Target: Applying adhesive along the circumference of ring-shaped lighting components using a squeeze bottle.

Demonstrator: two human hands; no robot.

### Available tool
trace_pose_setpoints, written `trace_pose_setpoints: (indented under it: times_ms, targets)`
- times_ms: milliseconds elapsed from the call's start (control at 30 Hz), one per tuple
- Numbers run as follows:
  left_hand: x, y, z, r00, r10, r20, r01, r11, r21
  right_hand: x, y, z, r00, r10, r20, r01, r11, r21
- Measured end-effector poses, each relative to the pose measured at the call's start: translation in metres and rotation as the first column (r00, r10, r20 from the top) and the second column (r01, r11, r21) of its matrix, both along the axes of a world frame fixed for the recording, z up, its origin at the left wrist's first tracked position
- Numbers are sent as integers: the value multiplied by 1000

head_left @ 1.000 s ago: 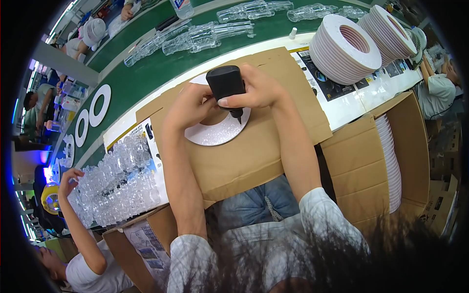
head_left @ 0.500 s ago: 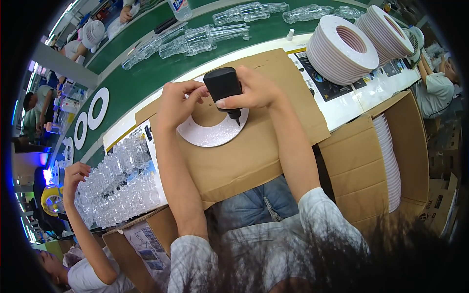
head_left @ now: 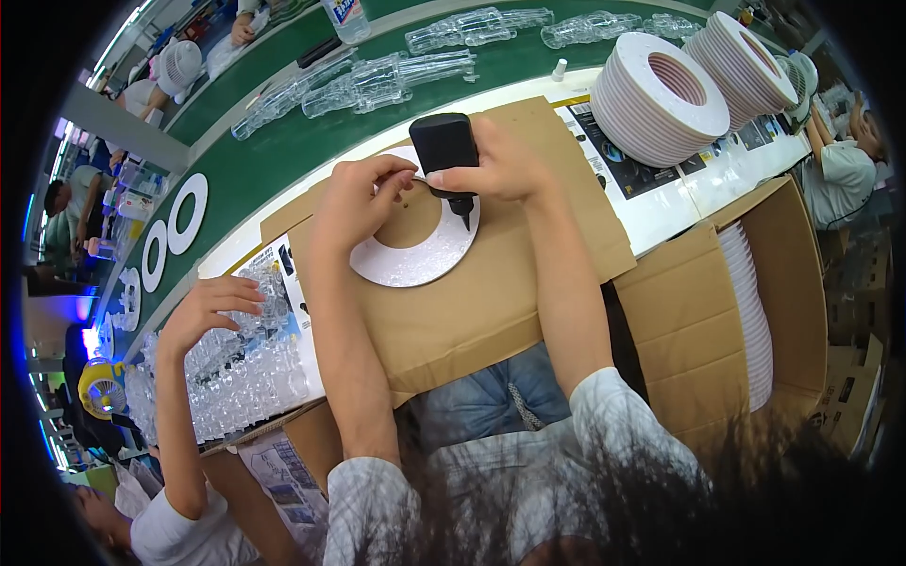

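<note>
My right hand (head_left: 514,165) grips a black squeeze bottle (head_left: 444,156) tilted nozzle-down. Its thin pointed tip hangs over the right side of a flat white ring (head_left: 415,265) with a speckled, shiny face. I cannot tell whether the tip touches the ring. My left hand (head_left: 359,203) covers the ring's left part, thumb and forefinger pinched together above the hole. What the pinch holds, if anything, is too small to make out. Under the ring lies a brown cardboard sheet (head_left: 453,321), partly over my lap.
Two stacks of white rings (head_left: 628,113) stand at the back right. An open carton (head_left: 684,321) holds more rings. Clear plastic parts (head_left: 377,83) lie on the green table (head_left: 255,160); many others are heaped at left, where a co-worker's hand (head_left: 203,311) reaches over them.
The bottle and my right hand have shifted slightly right; the nozzle stays over the ring's right side. My left hand has moved a little right. The co-worker's hand has reached right over the clear parts.
</note>
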State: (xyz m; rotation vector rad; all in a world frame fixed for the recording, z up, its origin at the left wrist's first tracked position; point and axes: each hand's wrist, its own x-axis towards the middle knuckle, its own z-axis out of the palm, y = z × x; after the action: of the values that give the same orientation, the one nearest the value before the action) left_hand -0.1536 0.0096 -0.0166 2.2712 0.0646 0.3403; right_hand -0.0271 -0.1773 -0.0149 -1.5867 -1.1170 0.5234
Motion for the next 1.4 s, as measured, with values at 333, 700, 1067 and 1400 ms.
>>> trace_pose_setpoints:
  times_ms: [333, 700, 1067, 1400]
  targets:
    - [1, -2, 4, 999, -14, 41, 7, 986, 169, 2, 1, -4, 1000, 13, -13, -13, 999, 37]
    - [-1, -11, 13, 1000, 3, -14, -1, 988, 156, 5, 2, -11, 999, 40, -17, -38, 996, 82]
    - [-1, -7, 4, 998, -8, 64, 1, 995, 105, -1, 11, -11, 921, 83, -380, 42, 950, 310]
    - [-1, -14, 14, 993, -95, 69, 102, 991, -92, -6, 26, -13, 414, 295, -861, 188, 898, 398]
